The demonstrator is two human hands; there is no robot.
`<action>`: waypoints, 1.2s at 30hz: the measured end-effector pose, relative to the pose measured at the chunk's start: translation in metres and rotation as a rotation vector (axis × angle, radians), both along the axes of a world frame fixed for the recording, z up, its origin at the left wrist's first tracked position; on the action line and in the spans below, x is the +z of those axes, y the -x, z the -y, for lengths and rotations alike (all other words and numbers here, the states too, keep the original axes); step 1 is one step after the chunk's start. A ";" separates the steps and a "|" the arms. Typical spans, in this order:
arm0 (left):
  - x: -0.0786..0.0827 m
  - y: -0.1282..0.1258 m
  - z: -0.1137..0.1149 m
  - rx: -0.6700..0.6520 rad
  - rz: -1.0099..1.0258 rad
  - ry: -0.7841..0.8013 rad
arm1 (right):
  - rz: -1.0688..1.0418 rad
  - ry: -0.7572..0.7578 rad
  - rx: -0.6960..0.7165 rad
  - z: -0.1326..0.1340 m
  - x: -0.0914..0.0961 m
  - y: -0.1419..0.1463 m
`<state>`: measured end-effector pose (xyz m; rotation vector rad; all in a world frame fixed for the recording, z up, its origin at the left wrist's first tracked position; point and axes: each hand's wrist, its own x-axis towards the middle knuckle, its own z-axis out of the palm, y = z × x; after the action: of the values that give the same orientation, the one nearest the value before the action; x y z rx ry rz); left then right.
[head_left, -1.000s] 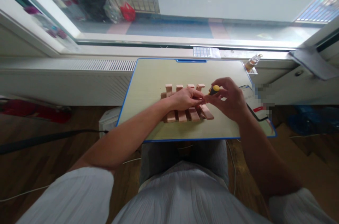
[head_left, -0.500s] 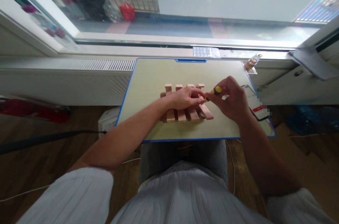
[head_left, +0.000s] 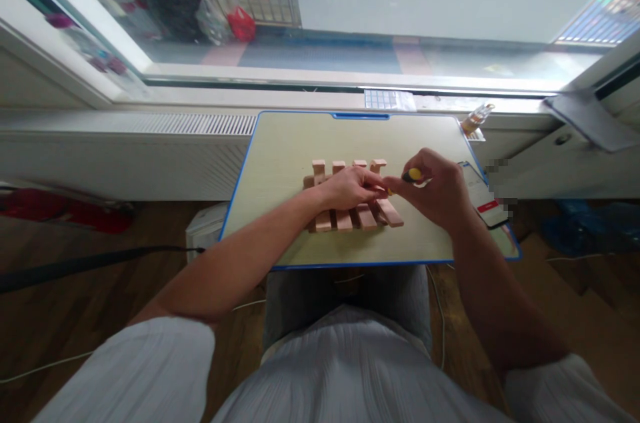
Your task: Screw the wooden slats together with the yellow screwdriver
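A pinkish wooden slatted piece (head_left: 341,219) lies on the pale tabletop, several slats side by side across a bar. The rightmost slat (head_left: 390,212) sits askew. My left hand (head_left: 350,188) rests over the slats, thumb and fingers pinched together at the right end; what they pinch is hidden. In my right hand (head_left: 434,186) is a screwdriver (head_left: 413,175) with a yellow and black handle, gripped by closed fingers. It slopes down to the left toward my left fingertips, and its tip is hidden there.
Under the work is a small table (head_left: 295,136) with a blue rim. A dark-framed phone or tablet (head_left: 480,193) lies at its right edge, beyond my right hand. Behind stand a radiator (head_left: 200,123) and a windowsill with a clear plastic packet (head_left: 390,99) and a bottle (head_left: 477,118).
My right hand has turned slightly, and the screwdriver handle has shifted a little to the right and down. My left fingertips are a touch nearer the right hand. The slats stay put.
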<state>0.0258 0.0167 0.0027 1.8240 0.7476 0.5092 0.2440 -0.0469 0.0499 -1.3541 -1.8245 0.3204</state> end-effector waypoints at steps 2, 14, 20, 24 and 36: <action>-0.001 0.000 -0.001 -0.016 0.015 0.017 | -0.082 0.079 0.085 0.001 0.005 -0.006; 0.009 0.002 0.003 -0.002 -0.052 0.018 | -0.280 0.241 0.262 0.002 0.002 -0.016; 0.014 0.004 0.005 0.003 -0.082 -0.032 | -0.206 0.023 0.086 -0.003 -0.009 -0.002; 0.010 0.002 0.005 0.032 -0.064 -0.038 | -0.151 -0.093 0.001 -0.002 -0.012 0.006; -0.004 0.002 0.000 -0.022 -0.021 -0.065 | -0.134 0.062 0.068 0.004 -0.002 -0.001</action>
<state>0.0242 0.0167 -0.0012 1.8987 0.7318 0.5057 0.2448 -0.0510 0.0481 -1.2830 -1.7639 0.4954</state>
